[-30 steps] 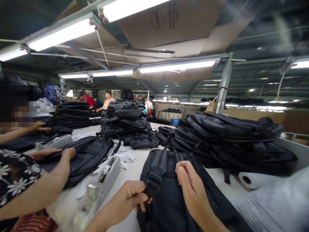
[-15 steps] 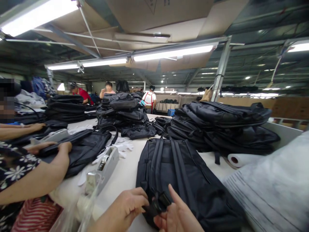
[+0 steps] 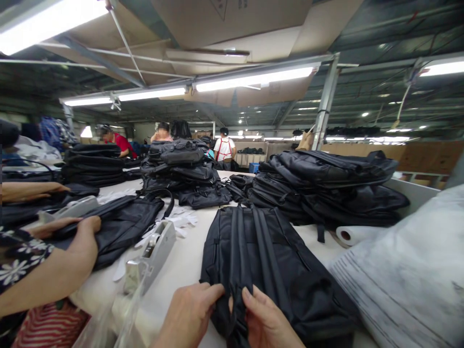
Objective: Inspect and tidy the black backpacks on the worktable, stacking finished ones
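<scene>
A black backpack (image 3: 268,251) lies on the table in front of me, its two padded shoulder straps (image 3: 257,237) running lengthwise along the side facing up. My left hand (image 3: 192,309) is closed in a pinch at the lower left part of a strap. Close beside it, my right hand (image 3: 266,316) grips the same strap's lower end, thumb on top and fingers curled underneath. Part of the strap's lower end is hidden between the hands.
To my left stands a grey tape dispenser (image 3: 159,246). Beyond it a co-worker's hands (image 3: 89,229) hold another black bag (image 3: 126,227). Stacked bags (image 3: 326,188) lie at the back right, near a white roll (image 3: 357,235) and a large plastic bag (image 3: 409,261).
My right hand has closed from a more open pose with a raised finger and now grips the strap. The dark piece earlier visible between my hands is covered. The view has shifted slightly.
</scene>
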A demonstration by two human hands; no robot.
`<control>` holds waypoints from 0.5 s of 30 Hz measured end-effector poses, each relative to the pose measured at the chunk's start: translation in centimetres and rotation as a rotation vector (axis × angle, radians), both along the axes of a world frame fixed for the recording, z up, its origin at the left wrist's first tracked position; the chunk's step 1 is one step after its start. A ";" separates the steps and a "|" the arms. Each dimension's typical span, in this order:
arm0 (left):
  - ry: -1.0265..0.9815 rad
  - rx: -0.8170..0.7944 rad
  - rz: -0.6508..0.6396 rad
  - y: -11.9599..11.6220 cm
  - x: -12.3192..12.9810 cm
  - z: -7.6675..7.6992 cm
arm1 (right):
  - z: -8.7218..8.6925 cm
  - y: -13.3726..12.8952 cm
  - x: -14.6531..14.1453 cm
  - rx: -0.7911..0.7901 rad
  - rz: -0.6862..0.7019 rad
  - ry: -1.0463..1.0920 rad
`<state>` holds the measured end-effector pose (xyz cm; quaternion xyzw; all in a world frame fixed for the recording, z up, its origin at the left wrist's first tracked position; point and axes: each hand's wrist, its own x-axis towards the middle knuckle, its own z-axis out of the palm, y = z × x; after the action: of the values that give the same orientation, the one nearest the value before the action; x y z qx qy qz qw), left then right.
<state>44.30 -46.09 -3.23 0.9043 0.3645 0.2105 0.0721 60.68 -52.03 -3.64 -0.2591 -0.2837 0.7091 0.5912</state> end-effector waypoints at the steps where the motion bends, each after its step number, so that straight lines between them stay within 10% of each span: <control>1: -0.090 -0.063 -0.025 -0.1 0.0 -0.2 | 0.0 0.0 0.0 -0.001 -0.008 0.002; 15: -0.710 -0.456 -0.127 -0.7 0.9 0.3 | -1.8 -0.3 0.9 -0.043 0.088 0.018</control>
<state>45.22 -46.77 -2.96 0.7574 0.2976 0.4178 0.4039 61.56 -52.33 -5.46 -0.2525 -0.2743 0.7426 0.5564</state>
